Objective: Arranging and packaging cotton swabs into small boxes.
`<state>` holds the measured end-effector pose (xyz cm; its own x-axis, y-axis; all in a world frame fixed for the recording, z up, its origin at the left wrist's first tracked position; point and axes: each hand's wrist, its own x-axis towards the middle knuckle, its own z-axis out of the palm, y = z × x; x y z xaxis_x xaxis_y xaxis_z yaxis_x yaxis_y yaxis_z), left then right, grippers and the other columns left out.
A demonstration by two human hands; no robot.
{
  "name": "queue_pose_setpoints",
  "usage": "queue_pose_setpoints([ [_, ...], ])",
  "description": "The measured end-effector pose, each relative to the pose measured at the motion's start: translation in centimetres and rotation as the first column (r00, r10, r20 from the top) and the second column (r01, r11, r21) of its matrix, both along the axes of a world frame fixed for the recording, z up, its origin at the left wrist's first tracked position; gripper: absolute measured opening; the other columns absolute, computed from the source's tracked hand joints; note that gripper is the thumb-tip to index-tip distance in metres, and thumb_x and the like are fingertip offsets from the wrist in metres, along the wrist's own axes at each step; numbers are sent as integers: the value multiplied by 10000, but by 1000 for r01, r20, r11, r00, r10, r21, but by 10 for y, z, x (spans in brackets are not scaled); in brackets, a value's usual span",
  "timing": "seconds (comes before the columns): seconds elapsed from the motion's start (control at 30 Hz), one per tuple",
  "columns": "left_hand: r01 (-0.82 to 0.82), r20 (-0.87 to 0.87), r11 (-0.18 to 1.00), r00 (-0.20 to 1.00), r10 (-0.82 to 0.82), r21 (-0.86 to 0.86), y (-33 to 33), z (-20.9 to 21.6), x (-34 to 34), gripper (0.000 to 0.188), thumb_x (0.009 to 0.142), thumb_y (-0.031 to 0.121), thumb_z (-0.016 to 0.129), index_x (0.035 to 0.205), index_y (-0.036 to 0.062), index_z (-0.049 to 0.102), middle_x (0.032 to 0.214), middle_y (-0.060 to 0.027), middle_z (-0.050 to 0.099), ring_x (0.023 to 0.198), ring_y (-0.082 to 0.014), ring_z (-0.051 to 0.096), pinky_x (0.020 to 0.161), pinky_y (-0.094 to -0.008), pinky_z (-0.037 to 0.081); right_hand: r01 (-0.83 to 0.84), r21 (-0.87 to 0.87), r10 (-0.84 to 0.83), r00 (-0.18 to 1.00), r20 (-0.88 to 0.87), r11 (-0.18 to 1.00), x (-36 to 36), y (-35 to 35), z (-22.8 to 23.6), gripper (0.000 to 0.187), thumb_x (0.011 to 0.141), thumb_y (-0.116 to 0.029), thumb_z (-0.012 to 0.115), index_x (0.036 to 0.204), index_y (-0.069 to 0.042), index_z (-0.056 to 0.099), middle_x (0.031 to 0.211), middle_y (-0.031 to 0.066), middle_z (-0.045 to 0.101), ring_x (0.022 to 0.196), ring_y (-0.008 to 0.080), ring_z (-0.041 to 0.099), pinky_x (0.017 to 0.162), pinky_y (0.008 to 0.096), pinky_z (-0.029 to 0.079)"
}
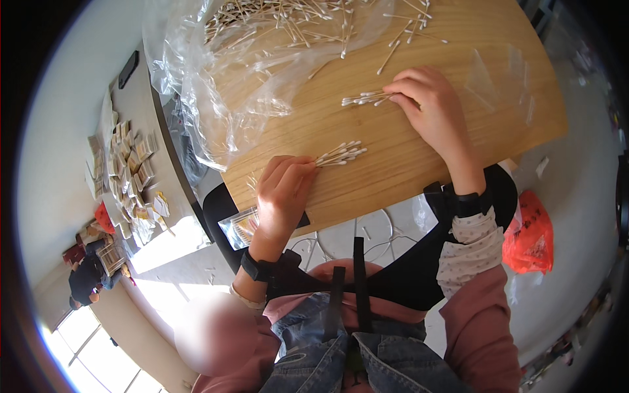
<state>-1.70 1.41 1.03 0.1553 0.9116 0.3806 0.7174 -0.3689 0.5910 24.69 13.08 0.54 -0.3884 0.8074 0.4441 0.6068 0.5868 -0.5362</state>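
Note:
My left hand, low over the near edge of the wooden table, is closed on a small bundle of cotton swabs; their white tips fan out to the right. Farther right and higher, my right hand pinches a second bunch of cotton swabs, tips pointing left. The two bunches are apart. Beyond them a large pile of loose cotton swabs lies on a clear plastic bag. Several stray swabs rest on the wood to the right of the pile.
A small clear packet sits by my left wrist, at the table edge. Thin clear plastic pieces lie at the right. A red plastic bag is beyond my right arm. At left, another table carries many small packs; a person is farther off.

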Motion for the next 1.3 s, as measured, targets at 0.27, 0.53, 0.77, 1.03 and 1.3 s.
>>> queue_pose_setpoints([
  [0.27,-85,-112,994,989,92,63,25,1,42,334,748,44,795,1032,62,620,1125,-116,648,1007,-311,599,882,-442,487,-155,-144,133,980,-148,977,-19,-19,3,287,819,9,702,1095,-65,721,1033,80,702,987,303,629,915,417,484],
  [0.53,-50,-443,995,897,4,-91,18,1,76,889,896,308,715,1563,-55,252,1638,-240,259,1539,-398,220,1239,-534,200,-119,-89,109,988,-113,989,-9,-24,-1,300,825,17,659,1117,-39,694,1048,122,710,1010,332,633,918,438,492],
  [0.77,-73,-504,993,864,14,-98,45,-18,77,933,959,540,584,1542,-108,252,1617,-287,276,1526,-401,250,1237,-521,198,-30,-69,23,995,-101,997,-4,-20,-4,285,848,1,647,1131,-20,675,1033,127,702,1017,329,628,910,431,499],
  [1.03,-48,-560,994,828,-17,-101,12,-17,82,1003,954,639,526,1548,-116,239,1623,-302,254,1533,-417,221,1235,-531,191,55,-4,-55,996,-65,998,1,-23,-11,309,869,-31,654,1178,-12,646,1099,142,690,1034,342,629,917,434,507],
  [1.3,-80,-546,996,836,50,-32,46,-19,77,1020,946,669,512,1569,-86,225,1638,-288,234,1545,-416,188,1238,-531,183,42,-16,-43,994,-99,999,-5,-22,-5,292,887,-7,628,1179,-12,637,1092,154,684,1040,367,630,912,441,508],
])
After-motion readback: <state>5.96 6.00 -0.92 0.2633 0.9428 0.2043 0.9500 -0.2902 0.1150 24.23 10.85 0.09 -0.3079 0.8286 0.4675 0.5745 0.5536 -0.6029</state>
